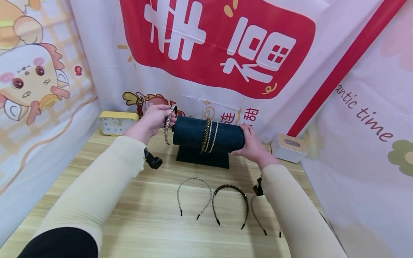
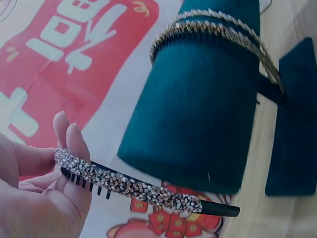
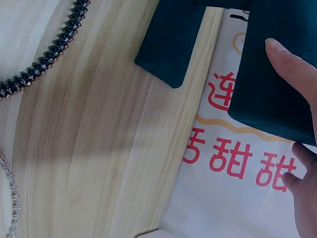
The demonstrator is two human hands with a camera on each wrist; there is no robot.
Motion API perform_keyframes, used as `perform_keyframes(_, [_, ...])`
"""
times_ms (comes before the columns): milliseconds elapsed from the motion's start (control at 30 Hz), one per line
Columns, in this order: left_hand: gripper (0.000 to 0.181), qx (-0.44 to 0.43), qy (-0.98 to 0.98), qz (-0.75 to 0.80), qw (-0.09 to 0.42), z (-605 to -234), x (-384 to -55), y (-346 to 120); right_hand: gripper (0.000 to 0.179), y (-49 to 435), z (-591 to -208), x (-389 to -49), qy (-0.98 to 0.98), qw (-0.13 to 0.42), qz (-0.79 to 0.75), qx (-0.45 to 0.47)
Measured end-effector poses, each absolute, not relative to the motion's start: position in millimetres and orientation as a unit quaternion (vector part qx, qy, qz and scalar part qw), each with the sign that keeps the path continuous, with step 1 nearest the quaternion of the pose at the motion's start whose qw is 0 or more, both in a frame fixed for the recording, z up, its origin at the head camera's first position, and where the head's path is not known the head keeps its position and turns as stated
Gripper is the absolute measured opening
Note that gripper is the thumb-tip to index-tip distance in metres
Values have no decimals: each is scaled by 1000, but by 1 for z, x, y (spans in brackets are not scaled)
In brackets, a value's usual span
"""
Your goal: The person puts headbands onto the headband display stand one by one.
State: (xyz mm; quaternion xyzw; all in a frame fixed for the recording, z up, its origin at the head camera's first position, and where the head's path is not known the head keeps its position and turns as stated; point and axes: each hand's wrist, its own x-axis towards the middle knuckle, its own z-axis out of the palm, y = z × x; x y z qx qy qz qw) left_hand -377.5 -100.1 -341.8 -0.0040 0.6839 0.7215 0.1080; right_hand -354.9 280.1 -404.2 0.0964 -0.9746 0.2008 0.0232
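My left hand [image 1: 157,118] pinches a headband [image 2: 133,186] covered in sparkling stones, with black comb teeth and a black tip. It hangs beside the left end of a dark teal velvet headband display stand [image 1: 190,132], apart from the roll in the left wrist view. Around the roll's middle sit a brown-gold headband [image 1: 205,138] and slimmer silvery headbands [image 1: 214,137]. At the roll's right end my right hand [image 1: 252,145] grips it, the thumb lying on the velvet in the right wrist view; some fingers are hidden behind.
On the wooden table [image 1: 145,215] in front lie a pale beaded headband [image 1: 178,195], a dark beaded headband [image 1: 247,200] and another thin headband [image 1: 256,216], partly covered by my right sleeve. A yellow clock [image 1: 118,123] stands back left, a white tissue box [image 1: 288,147] back right. Printed curtains surround the table.
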Motion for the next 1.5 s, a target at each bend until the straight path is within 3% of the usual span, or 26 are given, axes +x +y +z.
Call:
perform_keyframes(733, [43, 8, 634, 766, 105, -354, -379, -43, 121, 277, -404, -357, -974, 27, 206, 93])
perform_keyframes(1000, [45, 85, 858, 507, -9, -352, -377, -39, 120, 277, -404, -359, -972, 28, 211, 94])
perform_keyframes(1100, [44, 110, 910, 399, -25, -351, -375, -43, 121, 279, -405, -359, -972, 29, 211, 96])
perform_keyframes(1300, [49, 173, 939, 297, -6, -350, -373, -58, 121, 280, -409, -360, -973, 33, 204, 104])
perform_keyframes(1500, [82, 291, 932, 211, 49, -348, -376, -76, 120, 281, -407, -359, -972, 31, 206, 107])
